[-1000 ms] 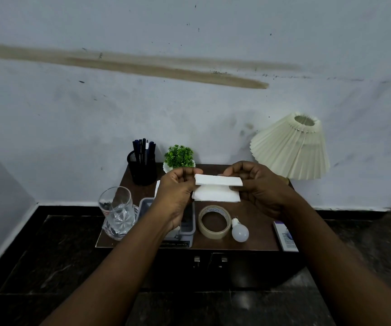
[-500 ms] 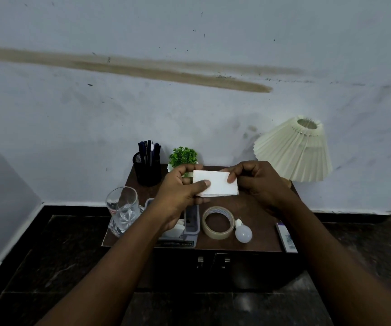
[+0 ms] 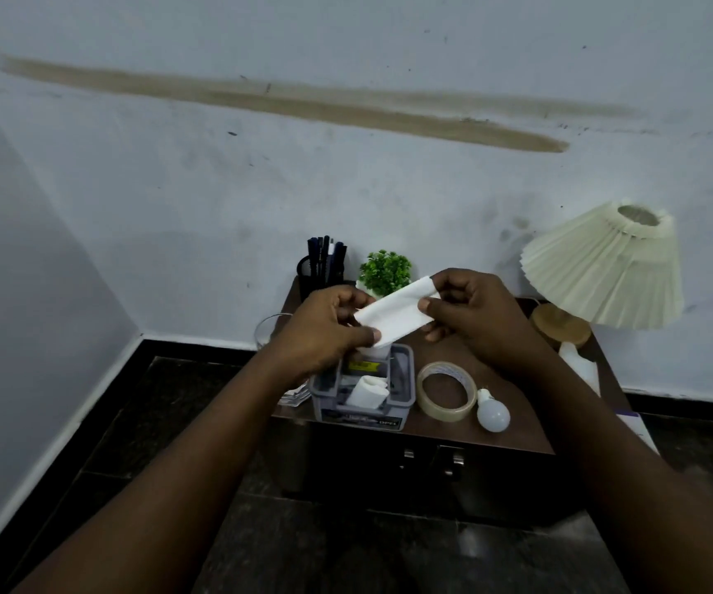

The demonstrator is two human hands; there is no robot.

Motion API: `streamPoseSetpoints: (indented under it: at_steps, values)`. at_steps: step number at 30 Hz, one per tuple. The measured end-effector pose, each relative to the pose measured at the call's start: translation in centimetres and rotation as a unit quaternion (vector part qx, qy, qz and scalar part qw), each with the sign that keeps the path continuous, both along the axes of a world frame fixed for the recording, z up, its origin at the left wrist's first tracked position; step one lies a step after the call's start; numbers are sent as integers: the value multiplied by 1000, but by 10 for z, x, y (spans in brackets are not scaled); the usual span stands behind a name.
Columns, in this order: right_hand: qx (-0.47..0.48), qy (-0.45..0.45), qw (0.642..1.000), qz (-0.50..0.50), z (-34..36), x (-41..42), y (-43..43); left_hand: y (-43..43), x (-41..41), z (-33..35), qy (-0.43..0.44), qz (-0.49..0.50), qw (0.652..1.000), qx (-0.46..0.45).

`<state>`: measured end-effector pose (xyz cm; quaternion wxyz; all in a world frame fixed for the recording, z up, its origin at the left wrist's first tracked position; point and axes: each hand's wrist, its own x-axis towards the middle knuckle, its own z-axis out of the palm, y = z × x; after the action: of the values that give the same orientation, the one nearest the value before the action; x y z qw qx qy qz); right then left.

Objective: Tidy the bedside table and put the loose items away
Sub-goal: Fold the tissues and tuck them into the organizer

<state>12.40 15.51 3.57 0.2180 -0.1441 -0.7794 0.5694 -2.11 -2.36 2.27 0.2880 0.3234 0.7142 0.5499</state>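
Observation:
Both hands hold a folded white tissue (image 3: 393, 317) in the air above the brown bedside table (image 3: 513, 435). My left hand (image 3: 324, 332) pinches its lower left end and my right hand (image 3: 470, 310) pinches its upper right end, so the tissue slants upward to the right. Below it stands a grey box (image 3: 363, 390) with a white rolled piece inside. A roll of clear tape (image 3: 447, 390) and a white light bulb (image 3: 493, 411) lie on the table to the right of the box.
At the back stand a black pen holder (image 3: 324, 267) and a small green plant (image 3: 385, 272). A drinking glass (image 3: 267, 332) is half hidden behind my left wrist. A pleated cream lamp (image 3: 607, 267) leans at the right, a white object (image 3: 580, 366) beside its base. Dark floor lies below.
The tissue, held flat and level before, is now narrower and tilted up to the right. My view has shifted closer and to the left; the box now shows fully.

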Motion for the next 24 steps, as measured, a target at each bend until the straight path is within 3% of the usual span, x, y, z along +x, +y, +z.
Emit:
streamPoseSetpoints:
  at_steps: [4,6,17,20,24]
  values:
    - [266,-76,961,-1,1,-11,-13,-22,-10,-5,132,2,988,-85]
    - [335,-104,936,24,0,-15,-21,-27,-12,-10,194,20,975,-110]
    - [387,-153,907,58,-10,-35,-30,-31,4,-28,218,-108,958,-149]
    - [417,-161,890,85,-12,-42,-36,-26,12,-34,276,-105,943,-152]
    - [447,-186,869,99,-14,-48,-38,-23,12,-38,252,-75,957,-122]
